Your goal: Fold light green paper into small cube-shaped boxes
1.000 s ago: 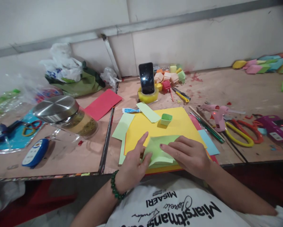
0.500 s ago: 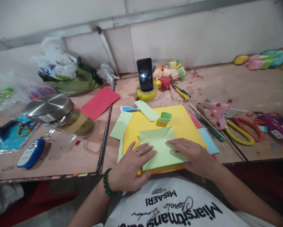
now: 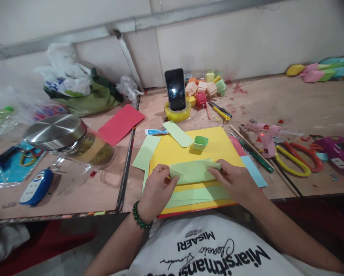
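Note:
A folded light green sheet (image 3: 193, 172) is held by its two ends, over a stack of yellow sheets (image 3: 226, 147). My left hand (image 3: 159, 187) pinches its left end between thumb and fingers. At its right end, my right hand (image 3: 232, 178) grips the paper the same way. Another light green sheet (image 3: 197, 195) lies on the yellow stack nearer my body. Beyond the held paper stand a small green paper box (image 3: 200, 143) and a light green strip (image 3: 178, 134).
A phone (image 3: 175, 89) leans on a yellow tape roll (image 3: 177, 113). To the right lie a pink glue gun (image 3: 266, 140), scissors (image 3: 294, 163) and pencils (image 3: 254, 151). A lidded jar (image 3: 71, 140), red paper (image 3: 121, 124) and a blue-white device (image 3: 36, 187) are at the left.
The green sheet lay wide and flat under my hands; now it is a narrower folded piece gripped at both ends. My fingers have closed on it, and another green sheet shows below.

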Demonstrator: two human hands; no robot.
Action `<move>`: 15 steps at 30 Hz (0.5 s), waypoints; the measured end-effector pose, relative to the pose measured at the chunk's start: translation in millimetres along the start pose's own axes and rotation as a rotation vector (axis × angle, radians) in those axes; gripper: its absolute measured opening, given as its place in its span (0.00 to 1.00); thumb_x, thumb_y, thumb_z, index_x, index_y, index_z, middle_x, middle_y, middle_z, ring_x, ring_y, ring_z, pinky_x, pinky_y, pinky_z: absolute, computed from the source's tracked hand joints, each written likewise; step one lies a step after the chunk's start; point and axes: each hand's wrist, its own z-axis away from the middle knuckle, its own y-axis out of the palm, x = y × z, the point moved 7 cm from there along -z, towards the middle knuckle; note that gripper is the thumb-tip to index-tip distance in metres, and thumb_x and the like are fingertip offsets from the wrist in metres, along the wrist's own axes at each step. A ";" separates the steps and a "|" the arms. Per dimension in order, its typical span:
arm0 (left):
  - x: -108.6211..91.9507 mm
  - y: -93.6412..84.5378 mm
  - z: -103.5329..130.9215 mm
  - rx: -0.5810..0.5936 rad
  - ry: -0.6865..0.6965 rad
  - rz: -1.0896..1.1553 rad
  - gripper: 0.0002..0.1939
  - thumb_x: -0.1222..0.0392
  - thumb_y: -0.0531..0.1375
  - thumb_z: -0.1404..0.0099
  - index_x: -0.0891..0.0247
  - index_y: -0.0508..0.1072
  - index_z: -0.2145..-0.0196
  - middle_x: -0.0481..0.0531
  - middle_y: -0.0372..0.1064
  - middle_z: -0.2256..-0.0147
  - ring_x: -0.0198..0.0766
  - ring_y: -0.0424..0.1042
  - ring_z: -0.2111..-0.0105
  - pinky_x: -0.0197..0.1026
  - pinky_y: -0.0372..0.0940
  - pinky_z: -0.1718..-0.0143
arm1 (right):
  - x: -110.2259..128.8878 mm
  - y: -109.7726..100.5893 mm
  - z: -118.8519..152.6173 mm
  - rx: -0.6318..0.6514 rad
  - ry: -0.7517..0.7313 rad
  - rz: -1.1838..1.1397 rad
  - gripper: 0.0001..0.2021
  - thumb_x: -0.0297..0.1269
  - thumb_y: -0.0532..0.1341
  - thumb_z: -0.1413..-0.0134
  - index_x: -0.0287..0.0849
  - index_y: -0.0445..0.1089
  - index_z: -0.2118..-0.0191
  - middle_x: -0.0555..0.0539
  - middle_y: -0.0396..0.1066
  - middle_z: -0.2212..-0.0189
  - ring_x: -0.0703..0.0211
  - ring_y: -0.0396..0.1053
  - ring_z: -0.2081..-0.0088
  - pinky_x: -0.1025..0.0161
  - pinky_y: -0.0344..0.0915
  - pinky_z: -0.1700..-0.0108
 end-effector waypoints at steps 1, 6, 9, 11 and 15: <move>0.4 0.2 -2.9 0.001 -0.026 -0.012 0.12 0.62 0.59 0.39 0.64 0.64 0.80 0.52 0.65 0.68 0.35 0.67 0.70 0.37 0.64 0.71 | 0.0 1.7 -3.0 -0.019 -0.004 0.056 0.15 0.47 0.54 0.41 0.45 0.60 0.75 0.55 0.58 0.85 0.63 0.58 0.83 0.66 0.52 0.79; 1.0 1.6 -8.8 0.025 -0.090 -0.016 0.12 0.66 0.59 0.43 0.62 0.59 0.79 0.48 0.59 0.70 0.32 0.62 0.75 0.36 0.62 0.73 | 2.0 8.7 -11.6 -0.041 -0.035 0.179 0.06 0.41 0.56 0.43 0.44 0.66 0.65 0.45 0.71 0.62 0.57 0.70 0.68 0.64 0.59 0.74; 0.8 3.9 -8.3 0.053 -0.097 -0.054 0.10 0.67 0.58 0.44 0.62 0.59 0.77 0.47 0.59 0.69 0.31 0.62 0.76 0.36 0.62 0.74 | 1.5 10.2 -13.0 0.001 -0.011 0.172 0.18 0.40 0.59 0.45 0.43 0.63 0.48 0.42 0.68 0.52 0.51 0.72 0.60 0.61 0.65 0.70; 1.1 5.5 -7.4 0.068 -0.099 -0.079 0.06 0.68 0.58 0.44 0.62 0.62 0.74 0.48 0.60 0.68 0.32 0.63 0.75 0.37 0.63 0.73 | -0.1 11.1 -13.8 0.055 0.014 0.169 0.23 0.41 0.60 0.46 0.43 0.61 0.45 0.42 0.68 0.54 0.51 0.72 0.62 0.59 0.65 0.70; 4.8 8.2 -4.8 0.078 -0.109 -0.032 0.17 0.69 0.57 0.42 0.63 0.67 0.54 0.52 0.63 0.60 0.30 0.65 0.76 0.39 0.66 0.69 | -3.1 12.3 -15.1 0.152 0.043 0.048 0.13 0.40 0.61 0.48 0.44 0.68 0.56 0.48 0.69 0.66 0.57 0.69 0.68 0.61 0.64 0.68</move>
